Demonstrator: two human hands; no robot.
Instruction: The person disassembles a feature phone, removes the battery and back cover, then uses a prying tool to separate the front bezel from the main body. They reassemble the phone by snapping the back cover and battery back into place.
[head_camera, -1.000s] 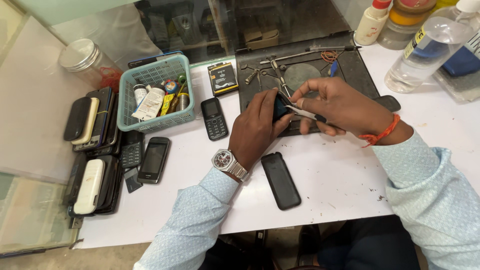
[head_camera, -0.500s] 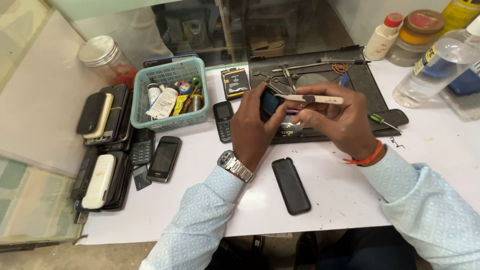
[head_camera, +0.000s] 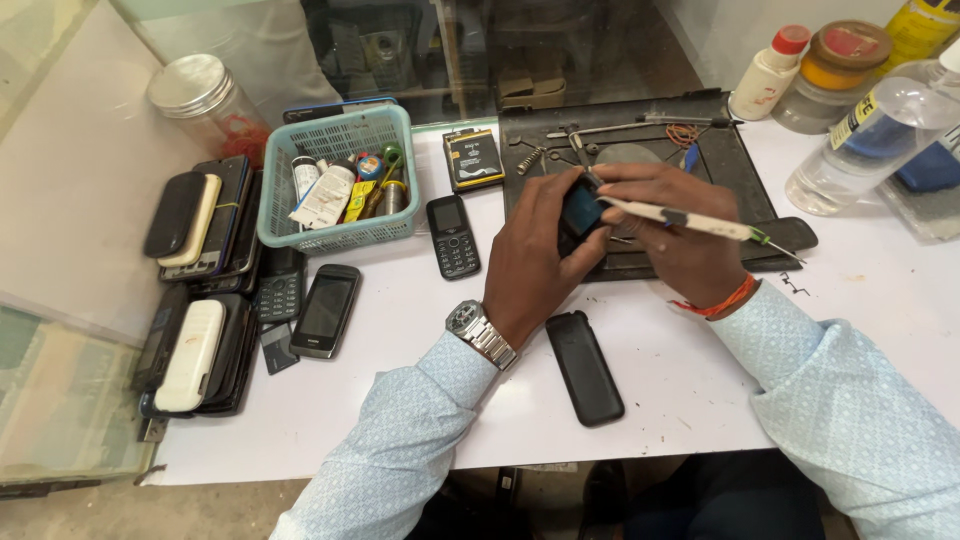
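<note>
The left hand is wrapping its grip closed around a small dark phone, tilting the blue-lit face up toward the camera, probably so the working spot stays in sight. The right hand is pinching a pale-handled screwdriver shut between its fingers, the shaft lying nearly level, its tip meeting the phone's upper edge and its green end pointing to 3 o'clock. Both hands are hovering over the dark work mat, which is likely catching small parts. A black back cover is lying on the white table at 6 o'clock of the hands, within easy reach. A keypad phone and a teal basket are sitting at 9 o'clock.
</note>
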